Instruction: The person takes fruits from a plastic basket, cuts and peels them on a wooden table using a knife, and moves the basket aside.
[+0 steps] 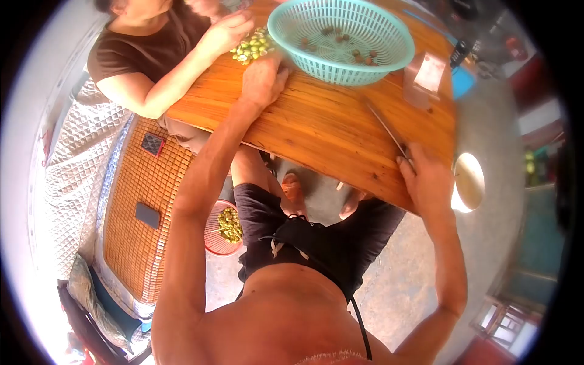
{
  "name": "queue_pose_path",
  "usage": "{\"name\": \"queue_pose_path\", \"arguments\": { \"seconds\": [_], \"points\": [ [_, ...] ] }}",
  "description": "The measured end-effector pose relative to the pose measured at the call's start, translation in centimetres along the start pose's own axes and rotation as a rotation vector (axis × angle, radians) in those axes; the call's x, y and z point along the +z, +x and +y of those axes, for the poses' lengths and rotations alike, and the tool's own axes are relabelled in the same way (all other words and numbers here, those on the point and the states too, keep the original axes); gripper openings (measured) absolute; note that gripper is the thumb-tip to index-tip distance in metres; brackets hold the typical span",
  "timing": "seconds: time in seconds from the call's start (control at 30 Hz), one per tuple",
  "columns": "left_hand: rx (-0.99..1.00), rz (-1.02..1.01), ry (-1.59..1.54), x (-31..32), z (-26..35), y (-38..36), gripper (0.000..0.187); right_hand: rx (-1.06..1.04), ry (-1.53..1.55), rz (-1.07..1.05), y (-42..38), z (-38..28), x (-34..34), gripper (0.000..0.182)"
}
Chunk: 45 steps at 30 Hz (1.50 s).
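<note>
In my right hand (426, 179), at the table's right front side, is the handle of a knife (385, 128). Its thin blade points away from me and to the left, low over the wood. My left hand (264, 79) rests on the table with its fingers curled, right beside a pile of green, nut-like pieces (252, 45). What those fingers hold, if anything, I cannot tell. Just past my left hand stands a light-blue plastic basket (340, 74), with several small brown pieces (356, 55) on its bottom.
Across the wooden table's (316, 128) left corner sits a person (146, 67), hands near the green pile. A clear box with white paper (430, 73) lies at the right edge. Below are a red basket (220, 244) of green bits and a white bucket (469, 181).
</note>
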<state>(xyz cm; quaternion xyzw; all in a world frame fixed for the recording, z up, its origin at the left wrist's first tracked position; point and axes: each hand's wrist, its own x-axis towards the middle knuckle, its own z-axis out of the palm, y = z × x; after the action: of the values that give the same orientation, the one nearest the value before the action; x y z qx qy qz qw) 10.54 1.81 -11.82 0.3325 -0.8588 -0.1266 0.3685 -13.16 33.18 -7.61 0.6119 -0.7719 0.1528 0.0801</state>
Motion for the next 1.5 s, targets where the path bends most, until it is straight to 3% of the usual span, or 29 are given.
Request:
{"name": "queue_pose_path", "arguments": {
  "seconds": [0.13, 0.2, 0.3, 0.53, 0.6, 0.73, 0.83, 1.0, 1.07, 1.2, 1.27, 1.33, 1.5],
  "points": [
    [-0.113, 0.021, 0.095, 0.5, -0.7, 1.1, 0.017, 0.152, -0.037, -0.065, -0.4, 1.4, -1.0, 0.029],
    [-0.145, 0.002, 0.062, 0.1, -0.6, 0.8, 0.021, 0.078, -0.025, 0.06, -0.2, 1.6, -1.5, 0.035],
    [-0.139, 0.052, -0.031, -0.7, 0.2, -0.5, 0.03, 0.112, 0.013, 0.067, 0.4, 0.5, -2.6, 0.042],
    [-0.222, 0.026, -0.106, -1.2, 1.1, -1.7, 0.023, -0.003, 0.244, 0.129, 8.2, -4.2, -3.7, 0.061],
    [-0.224, 0.042, -0.143, -1.1, 1.0, -1.9, 0.022, 0.111, 0.239, -0.076, 10.2, -4.6, -3.1, 0.064],
    [-0.195, 0.063, -0.134, -0.9, 1.2, -2.1, 0.021, 0.097, 0.2, -0.084, 12.4, -4.5, -0.8, 0.059],
    [-0.168, 0.062, -0.128, -0.8, 1.2, -2.0, 0.02, -0.003, 0.245, 0.004, 13.2, -4.7, -0.1, 0.044],
    [-0.263, 0.006, -0.166, -1.4, 1.7, -2.2, 0.019, -0.035, 0.3, 0.107, 14.0, -5.5, -1.1, 0.032],
    [-0.174, 0.045, -0.145, -1.1, 1.2, -2.3, 0.019, -0.005, 0.295, 0.153, 13.6, -5.6, -3.1, 0.03],
    [-0.179, 0.045, -0.175, -0.9, 1.1, -2.5, 0.02, 0.004, 0.28, 0.324, 15.0, -3.4, -5.2, 0.023],
    [-0.202, 0.029, -0.131, -1.1, 1.3, -2.5, 0.02, 0.077, 0.378, 0.258, 15.1, -2.6, -6.6, 0.023],
    [-0.198, 0.037, -0.127, -1.2, 1.6, -2.5, 0.02, -0.022, 0.322, 0.309, 15.8, -0.7, -7.0, 0.023],
    [-0.256, 0.014, -0.132, -1.2, 1.9, -2.4, 0.018, -0.016, 0.26, 0.261, 18.5, 3.4, -7.0, 0.025]
  ]
}}
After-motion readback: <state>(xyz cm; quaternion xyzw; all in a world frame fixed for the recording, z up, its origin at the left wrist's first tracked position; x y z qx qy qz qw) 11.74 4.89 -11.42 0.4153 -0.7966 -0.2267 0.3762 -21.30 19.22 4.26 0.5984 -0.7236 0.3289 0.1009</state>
